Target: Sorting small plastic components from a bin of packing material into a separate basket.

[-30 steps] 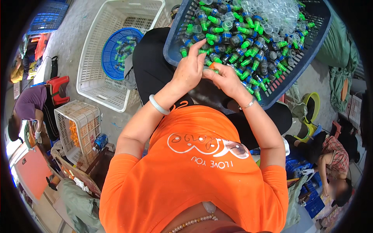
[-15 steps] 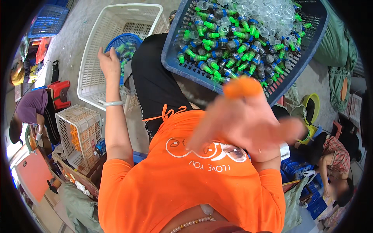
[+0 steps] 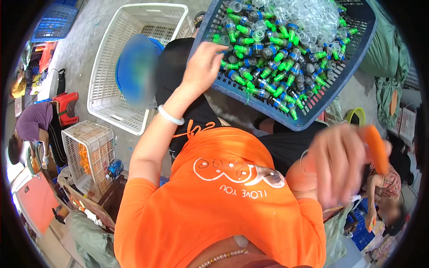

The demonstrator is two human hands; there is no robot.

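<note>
My left hand (image 3: 202,69) reaches over the near-left rim of a dark blue basket (image 3: 292,126), its fingers apart with nothing visible between them. The basket holds many small dark bottle-shaped pieces (image 3: 268,67) with green tips and blue bands. Clear plastic cups (image 3: 308,20) are heaped at its far side. To the right of my orange shirt, my right hand (image 3: 335,163) is smeared by motion. Something orange (image 3: 378,149) shows along one side of it, either held or worn on a finger; I cannot tell which.
A white crate (image 3: 100,85) at the left contains a blue bowl (image 3: 119,73), partly blurred. Another crate (image 3: 89,129) with orange pieces lies below it. One person (image 3: 35,123) bends at the far left, another (image 3: 386,187) sits at the right. Green sacks (image 3: 386,49) stand at the right.
My left hand has moved right from above the white crate to the dark blue basket's edge. My right hand has swung right and down, away from the basket, along with the orange thing.
</note>
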